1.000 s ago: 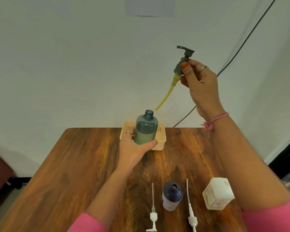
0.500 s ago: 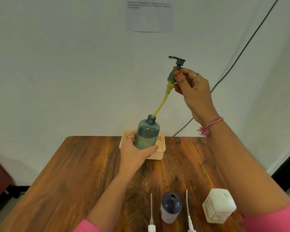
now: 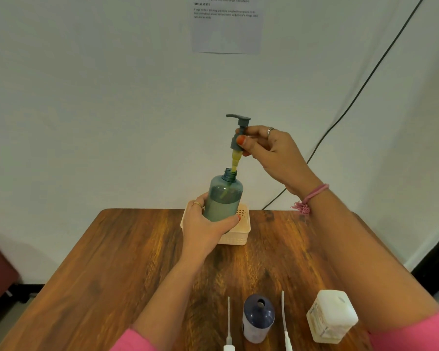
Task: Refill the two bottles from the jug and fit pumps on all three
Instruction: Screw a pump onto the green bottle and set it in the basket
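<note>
My left hand point(image 3: 205, 228) grips a translucent blue-grey jug point(image 3: 223, 196), partly filled with pale liquid, held upright above the table. My right hand point(image 3: 269, 150) pinches the collar of a dark grey pump point(image 3: 238, 131). Its yellow dip tube point(image 3: 234, 162) goes down through the jug's open neck, and the pump head is still well above it. Near the front edge stands a dark blue bottle point(image 3: 258, 317) with an open neck, between two white pumps point(image 3: 229, 325) point(image 3: 285, 323) lying flat. A white square bottle point(image 3: 331, 316) stands to its right.
A small cream basket point(image 3: 241, 229) sits at the back of the wooden table point(image 3: 127, 262), right behind my left hand. A black cable point(image 3: 360, 89) runs down the white wall. A printed sheet point(image 3: 226, 24) hangs on the wall above.
My right hand has lowered the grey pump and swung it upright. The tube's tip went from beside the jug's mouth to inside the neck. My left hand kept the jug steady.
</note>
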Tool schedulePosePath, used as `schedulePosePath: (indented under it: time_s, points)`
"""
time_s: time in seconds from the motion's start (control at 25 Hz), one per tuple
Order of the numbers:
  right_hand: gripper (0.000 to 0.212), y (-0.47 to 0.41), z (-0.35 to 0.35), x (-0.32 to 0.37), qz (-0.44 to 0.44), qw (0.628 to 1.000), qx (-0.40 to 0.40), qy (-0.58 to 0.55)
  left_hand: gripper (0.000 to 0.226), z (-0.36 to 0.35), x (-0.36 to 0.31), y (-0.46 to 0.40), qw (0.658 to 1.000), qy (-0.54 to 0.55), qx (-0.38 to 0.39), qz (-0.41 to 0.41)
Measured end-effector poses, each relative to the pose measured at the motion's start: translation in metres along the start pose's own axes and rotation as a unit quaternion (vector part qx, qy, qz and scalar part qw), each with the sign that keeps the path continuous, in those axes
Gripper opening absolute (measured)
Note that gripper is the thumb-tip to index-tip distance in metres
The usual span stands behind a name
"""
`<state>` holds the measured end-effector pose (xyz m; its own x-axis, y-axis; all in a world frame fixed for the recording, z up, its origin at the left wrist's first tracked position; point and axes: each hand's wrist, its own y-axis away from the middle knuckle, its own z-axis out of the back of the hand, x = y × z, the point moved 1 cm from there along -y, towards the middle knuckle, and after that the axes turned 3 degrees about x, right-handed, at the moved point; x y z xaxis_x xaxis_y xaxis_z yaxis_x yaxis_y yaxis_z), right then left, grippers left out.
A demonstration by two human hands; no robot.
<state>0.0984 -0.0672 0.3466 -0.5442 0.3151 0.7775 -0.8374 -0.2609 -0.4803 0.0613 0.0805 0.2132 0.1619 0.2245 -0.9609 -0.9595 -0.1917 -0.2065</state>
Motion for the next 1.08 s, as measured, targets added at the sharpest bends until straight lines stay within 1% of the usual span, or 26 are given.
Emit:
schedulePosePath:
  time_s: [0.2, 0.48, 0.68, 0.84, 1.0, 1.08]
  points:
    - [0.022, 0.005, -0.005, -0.005, -0.006, 0.999, 0.022, 0.027, 0.072, 0.000, -0.002, -0.001, 1.000, -0.007, -0.009, -0.003]
    - [0.025, 0.009, -0.009, -0.012, -0.015, 0.998, 0.050, 0.018, 0.075, 0.001, -0.008, -0.003, 1.000, -0.008, -0.009, -0.004]
    - [0.025, 0.010, -0.009, -0.013, -0.011, 0.997, 0.053, 0.053, 0.074, -0.002, -0.013, -0.003, 1.000, -0.001, -0.008, -0.009]
    - [0.028, 0.010, -0.006, -0.013, -0.013, 0.997, 0.054, 0.049, 0.077, -0.002, -0.012, -0.004, 1.000, 0.000, -0.009, -0.010]
    - [0.038, 0.007, 0.001, -0.017, -0.043, 0.993, 0.113, -0.005, 0.080, -0.002, -0.012, -0.005, 1.000, 0.005, -0.008, -0.010]
    - [0.040, 0.008, 0.002, -0.022, -0.041, 0.991, 0.128, -0.019, 0.079, -0.002, -0.012, -0.005, 1.000, 0.008, -0.009, -0.008]
